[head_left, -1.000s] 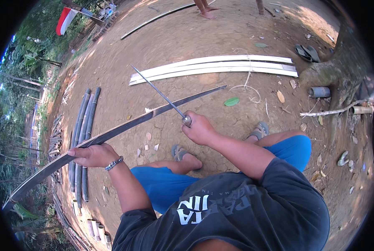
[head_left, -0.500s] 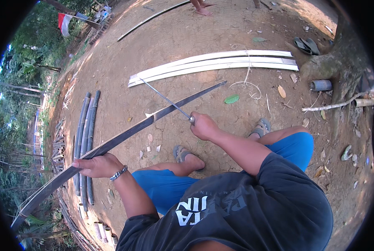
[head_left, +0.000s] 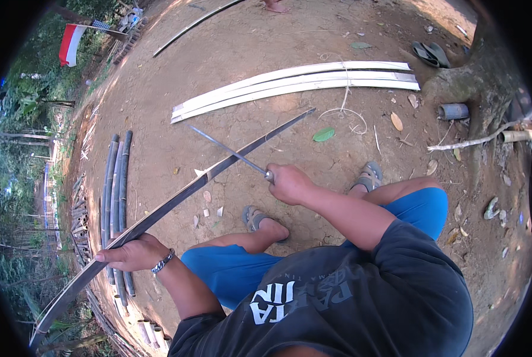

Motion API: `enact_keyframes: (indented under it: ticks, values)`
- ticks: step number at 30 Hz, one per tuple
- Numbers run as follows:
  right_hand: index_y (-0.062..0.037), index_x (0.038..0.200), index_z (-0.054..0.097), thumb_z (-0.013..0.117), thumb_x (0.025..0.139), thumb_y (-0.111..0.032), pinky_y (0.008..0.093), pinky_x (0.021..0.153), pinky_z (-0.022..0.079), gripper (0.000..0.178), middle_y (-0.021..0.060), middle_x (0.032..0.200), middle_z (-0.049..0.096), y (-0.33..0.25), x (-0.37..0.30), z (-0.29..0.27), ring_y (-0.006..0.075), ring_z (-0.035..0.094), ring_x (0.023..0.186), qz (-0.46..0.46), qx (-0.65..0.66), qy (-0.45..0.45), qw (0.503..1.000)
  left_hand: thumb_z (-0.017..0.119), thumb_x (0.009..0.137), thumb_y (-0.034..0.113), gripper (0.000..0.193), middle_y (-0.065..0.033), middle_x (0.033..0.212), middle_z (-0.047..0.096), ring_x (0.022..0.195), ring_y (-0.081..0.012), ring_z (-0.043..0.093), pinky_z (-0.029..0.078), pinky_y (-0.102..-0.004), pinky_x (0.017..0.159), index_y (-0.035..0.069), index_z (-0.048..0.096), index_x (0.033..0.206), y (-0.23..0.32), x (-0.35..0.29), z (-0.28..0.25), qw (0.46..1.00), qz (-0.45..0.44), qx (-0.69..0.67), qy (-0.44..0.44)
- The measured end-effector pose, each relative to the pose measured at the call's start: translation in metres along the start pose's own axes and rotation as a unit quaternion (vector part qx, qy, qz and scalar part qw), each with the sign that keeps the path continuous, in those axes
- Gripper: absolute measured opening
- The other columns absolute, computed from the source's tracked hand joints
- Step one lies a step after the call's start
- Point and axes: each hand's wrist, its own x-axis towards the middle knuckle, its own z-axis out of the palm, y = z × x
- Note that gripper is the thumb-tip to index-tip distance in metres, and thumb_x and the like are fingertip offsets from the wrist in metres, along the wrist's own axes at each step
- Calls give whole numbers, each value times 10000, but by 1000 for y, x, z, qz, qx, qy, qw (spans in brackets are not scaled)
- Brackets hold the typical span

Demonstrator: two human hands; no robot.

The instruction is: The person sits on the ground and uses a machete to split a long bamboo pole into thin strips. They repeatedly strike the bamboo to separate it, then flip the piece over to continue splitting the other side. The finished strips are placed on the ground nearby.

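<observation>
The left hand (head_left: 136, 253)'s grip is clamped on a long dark bamboo strip (head_left: 174, 202), slanting above the ground (head_left: 159, 89), while the right hand (head_left: 291, 183)'s is closed round the handle of a thin blade (head_left: 217, 143) crossing it. Shaving looks partway along: a pale sliver (head_left: 200, 172) stands on the strip's edge, though how much remains I cannot tell.

Long dk bamboo strip (head_left: 185, 191), pale edge, diag lower L to upper R; thin grey blade (head_left: 218, 143) across it
</observation>
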Motion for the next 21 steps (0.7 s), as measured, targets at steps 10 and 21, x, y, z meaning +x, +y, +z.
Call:
enact_keyframes:
  ticks: [10, 21]
  values:
    - [-20, 989, 592, 554, 801, -85, 492, 785, 481, 203, 236, 910, 652, -25, -2, -5, 418, 621, 895, -16, 51, -17, 998, 450, 967, 545, 814, -281, 1197, 445, 1010, -271, 557, 550, -399, 881, -191, 309, 1285, -10, 9, -5, 998, -54, -12, -6]
    - [-49, 1006, 595, 546, 804, -76, 493, 787, 481, 209, 223, 918, 658, 29, 17, -4, 393, 631, 909, 9, -32, -2, 999, 457, 958, 572, 606, -145, 920, 443, 803, -199, 504, 487, -328, 696, -29, 384, 964, -1, 1, 7, 1000, -27, -8, 6]
